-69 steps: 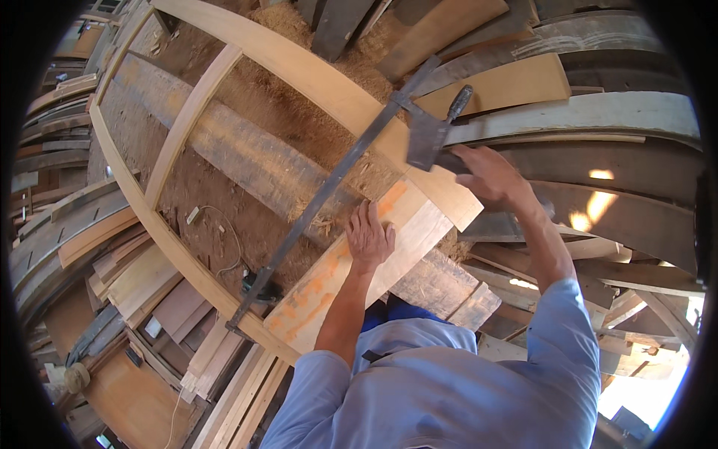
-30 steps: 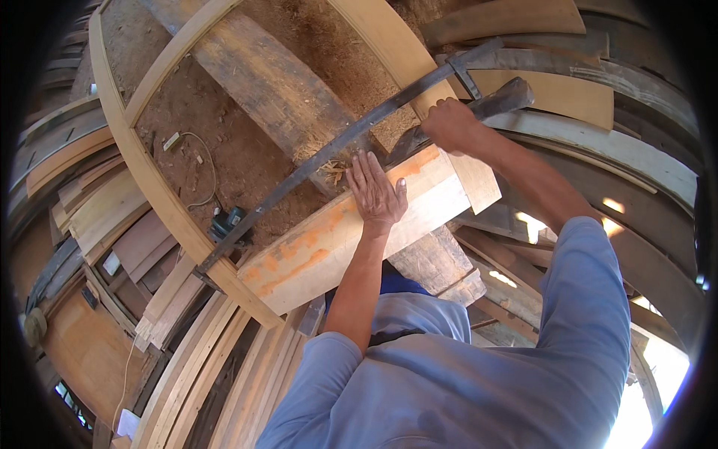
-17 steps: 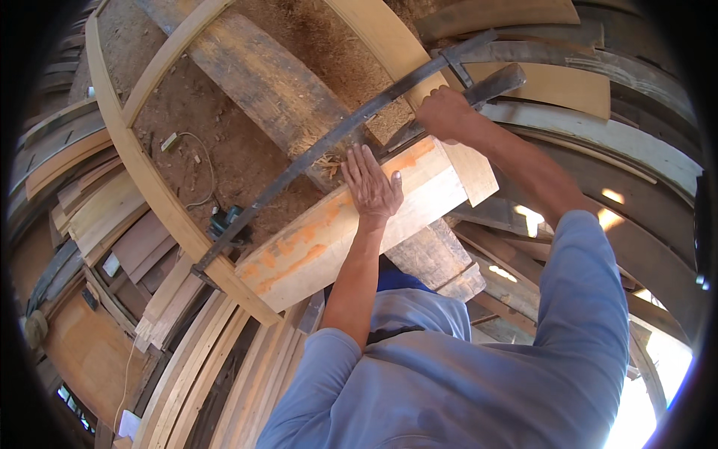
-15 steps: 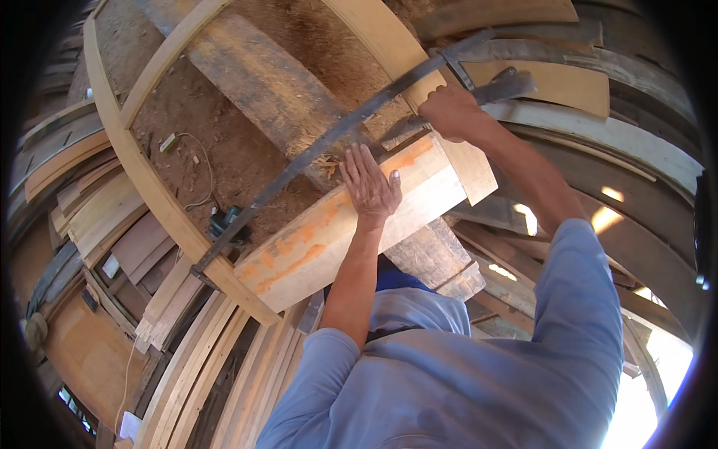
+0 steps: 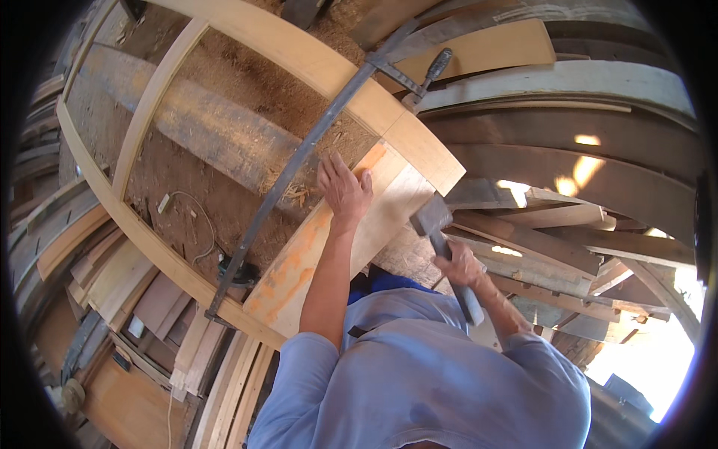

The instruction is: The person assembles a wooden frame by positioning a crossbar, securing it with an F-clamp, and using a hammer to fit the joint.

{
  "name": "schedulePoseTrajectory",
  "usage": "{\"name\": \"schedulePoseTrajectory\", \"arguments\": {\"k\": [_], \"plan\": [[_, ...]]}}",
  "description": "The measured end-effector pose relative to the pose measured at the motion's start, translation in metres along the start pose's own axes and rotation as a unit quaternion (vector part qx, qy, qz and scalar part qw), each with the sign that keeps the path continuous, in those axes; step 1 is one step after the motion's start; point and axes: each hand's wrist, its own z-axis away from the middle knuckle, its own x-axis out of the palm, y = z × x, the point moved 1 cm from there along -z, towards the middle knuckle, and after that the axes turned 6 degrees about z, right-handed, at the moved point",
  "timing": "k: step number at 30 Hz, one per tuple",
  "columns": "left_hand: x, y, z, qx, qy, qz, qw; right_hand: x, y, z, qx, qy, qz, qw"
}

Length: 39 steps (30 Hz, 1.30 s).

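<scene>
My left hand (image 5: 346,191) lies flat on a pale wide board (image 5: 299,258) with orange patches, its fingers reaching the board's far edge beside a bar clamp. In my right hand (image 5: 462,267) is a hammer (image 5: 432,217), gripped round its handle, the dark block-like head pointing up and away. The hammer head is close to the right corner of a curved wooden frame (image 5: 389,112), apparently apart from it. The long dark bar clamp (image 5: 307,142) spans the frame, its screw handle (image 5: 440,66) sticking out at the far side.
Stacked boards (image 5: 546,150) fill the right side. More planks and offcuts (image 5: 120,247) lie at the left. Under the frame are a worn plank (image 5: 217,131), a pale cord (image 5: 206,217) and a dark green power tool (image 5: 238,271) on sawdust-strewn ground.
My right hand has come down and nearer to me from beside the clamp's screw end, bringing the hammer along. My left hand stays on the board. The view has shifted.
</scene>
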Motion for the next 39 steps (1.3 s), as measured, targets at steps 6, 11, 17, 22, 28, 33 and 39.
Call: {"name": "schedulePoseTrajectory", "arguments": {"k": [6, 11, 17, 22, 28, 33, 39], "plan": [[0.041, 0.006, -0.089, -0.139, -0.212, 0.234, 0.938, 0.063, 0.031, 0.014, 0.067, -0.058, 0.071, 0.994], [0.05, 0.02, -0.109, -0.256, -0.286, 0.319, 0.867, 0.069, 0.032, 0.003, -0.004, -0.004, 0.157, 0.988], [0.037, 0.027, -0.104, -0.136, -0.289, 0.371, 0.872, -0.06, 0.033, -0.101, -0.109, 0.265, 0.006, 0.958], [0.046, 0.018, -0.098, -0.158, -0.304, 0.332, 0.879, -0.146, 0.025, -0.256, -0.104, 0.174, -0.438, 0.876], [0.059, 0.027, -0.096, -0.262, -0.197, 0.24, 0.914, -0.166, -0.021, -0.384, -0.123, -0.012, -0.742, 0.659], [0.048, 0.048, -0.104, -0.238, -0.176, 0.147, 0.944, -0.161, -0.042, -0.421, -0.296, -0.217, -0.867, 0.337], [0.043, 0.047, -0.106, -0.239, -0.181, 0.139, 0.944, -0.164, -0.04, -0.414, -0.135, -0.023, -0.801, 0.583]]}}
